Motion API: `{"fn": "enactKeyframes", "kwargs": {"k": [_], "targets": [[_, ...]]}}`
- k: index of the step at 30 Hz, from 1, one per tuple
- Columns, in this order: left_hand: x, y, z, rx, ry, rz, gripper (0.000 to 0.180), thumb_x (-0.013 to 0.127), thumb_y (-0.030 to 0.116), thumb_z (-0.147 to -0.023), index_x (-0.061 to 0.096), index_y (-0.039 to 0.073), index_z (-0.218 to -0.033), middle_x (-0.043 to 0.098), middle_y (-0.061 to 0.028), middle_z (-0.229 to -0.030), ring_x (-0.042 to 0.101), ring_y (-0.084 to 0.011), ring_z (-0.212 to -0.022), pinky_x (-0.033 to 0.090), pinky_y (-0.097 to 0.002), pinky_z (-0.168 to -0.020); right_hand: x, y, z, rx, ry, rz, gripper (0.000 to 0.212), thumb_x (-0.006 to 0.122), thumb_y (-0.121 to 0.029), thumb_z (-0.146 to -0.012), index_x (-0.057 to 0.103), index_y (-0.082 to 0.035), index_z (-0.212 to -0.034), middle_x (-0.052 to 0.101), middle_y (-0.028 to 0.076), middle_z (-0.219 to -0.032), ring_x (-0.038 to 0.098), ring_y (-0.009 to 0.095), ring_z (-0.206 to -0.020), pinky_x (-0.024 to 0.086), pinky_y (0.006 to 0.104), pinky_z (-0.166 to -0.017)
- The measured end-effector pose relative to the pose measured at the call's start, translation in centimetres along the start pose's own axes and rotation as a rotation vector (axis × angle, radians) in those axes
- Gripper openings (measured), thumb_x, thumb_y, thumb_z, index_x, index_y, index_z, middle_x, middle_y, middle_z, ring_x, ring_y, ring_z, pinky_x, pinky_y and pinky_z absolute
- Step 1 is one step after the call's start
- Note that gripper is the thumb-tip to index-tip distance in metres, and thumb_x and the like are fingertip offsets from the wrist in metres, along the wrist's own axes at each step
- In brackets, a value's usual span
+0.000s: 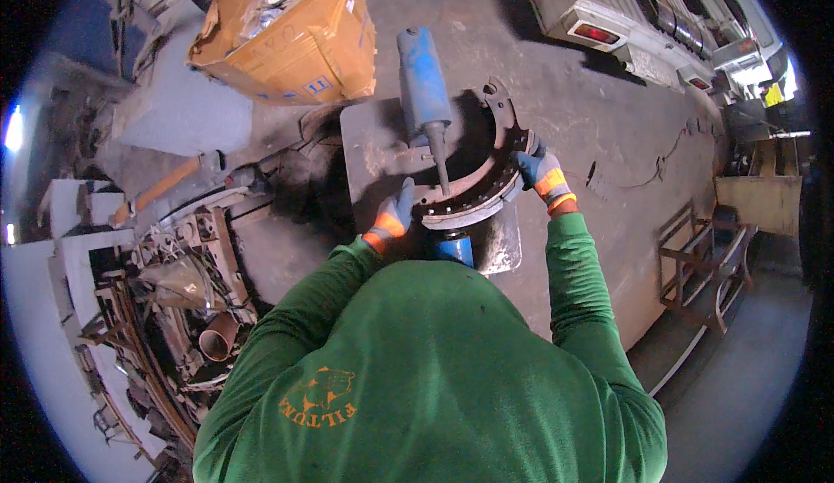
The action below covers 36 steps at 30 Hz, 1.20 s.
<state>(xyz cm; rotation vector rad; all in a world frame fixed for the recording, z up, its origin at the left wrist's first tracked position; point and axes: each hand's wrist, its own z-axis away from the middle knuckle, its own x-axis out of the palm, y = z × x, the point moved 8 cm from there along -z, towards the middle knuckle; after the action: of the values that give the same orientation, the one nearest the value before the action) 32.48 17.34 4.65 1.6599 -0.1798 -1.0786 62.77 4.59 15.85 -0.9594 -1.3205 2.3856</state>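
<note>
A curved metal brake shoe [473, 215] with a lining along its outer edge and a row of small rivets or holes lies under a blue press cylinder [425, 79]. The cylinder's narrow steel rod [440, 162] comes down onto or just beside the shoe's left part; the exact contact is too small to tell. My right hand [540, 170], in a grey-and-orange glove, is closed round the shoe's outer edge on the right. At the shoe's left end my gloved left hand [393, 215] grips it, its fingers partly hidden. Below the shoe a blue base [453, 248] shows.
Behind the press's flat metal plate [365, 135] stands an open cardboard box [295, 49]. Scrap metal parts [195, 283] crowd the left side, with a hammer [169, 186] above them. A metal frame rack [708, 261] stands right; a vehicle's rear [599, 23] is at the far right.
</note>
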Motion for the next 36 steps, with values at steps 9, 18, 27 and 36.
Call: {"fn": "enactKeyframes", "kwargs": {"k": [9, 18, 27, 36], "targets": [[1.3, 0.1, -0.4, 0.061, -0.264, -0.266, 0.079, 0.056, 0.010, -0.077, 0.013, 0.010, -0.143, 0.058, -0.0286, -0.088, 0.058, -0.0427, -0.072, 0.046, -0.0498, -0.063, -0.7, -0.4, 1.2, 0.065, 0.031, -0.001, 0.043, 0.065, -0.025, -0.073, 0.055, -0.003, -0.109, 0.063, 0.011, -0.079, 0.058, 0.018, -0.054, 0.048, 0.0323, -0.042], [3.5, -7.5, -0.4, -0.159, -0.243, 0.116, 0.049, 0.039, 0.024, -0.092, 0.029, 0.011, -0.138, 0.059, -0.0230, -0.079, 0.059, -0.0323, -0.061, 0.047, -0.0426, -0.053, 0.5, -2.4, 1.4, -0.011, 0.011, 0.010, 0.041, 0.065, -0.029, -0.072, 0.059, 0.001, -0.099, 0.063, 0.014, -0.078, 0.060, 0.021, -0.058, 0.051, 0.0340, -0.045], [0.5, 0.7, -0.4, -0.252, -0.350, 0.063, 0.043, 0.037, 0.029, -0.095, 0.037, 0.006, -0.131, 0.060, -0.0165, -0.078, 0.057, -0.0218, -0.047, 0.049, -0.0361, -0.044, -0.3, -0.8, 1.1, 0.053, 0.036, 0.037, 0.043, 0.065, -0.030, -0.071, 0.059, 0.002, -0.100, 0.063, 0.013, -0.076, 0.060, 0.021, -0.057, 0.051, 0.0338, -0.046], [1.8, -1.7, -0.9, -0.338, -0.299, -0.093, 0.050, 0.032, 0.046, -0.092, 0.056, 0.010, -0.116, 0.061, -0.0232, -0.071, 0.061, -0.0375, -0.070, 0.047, -0.0455, -0.070, -0.1, 2.4, -0.8, 0.075, 0.016, -0.118, 0.053, 0.065, -0.030, -0.073, 0.049, 0.004, -0.111, 0.063, 0.015, -0.080, 0.061, 0.024, -0.059, 0.051, 0.0358, -0.044]]}}
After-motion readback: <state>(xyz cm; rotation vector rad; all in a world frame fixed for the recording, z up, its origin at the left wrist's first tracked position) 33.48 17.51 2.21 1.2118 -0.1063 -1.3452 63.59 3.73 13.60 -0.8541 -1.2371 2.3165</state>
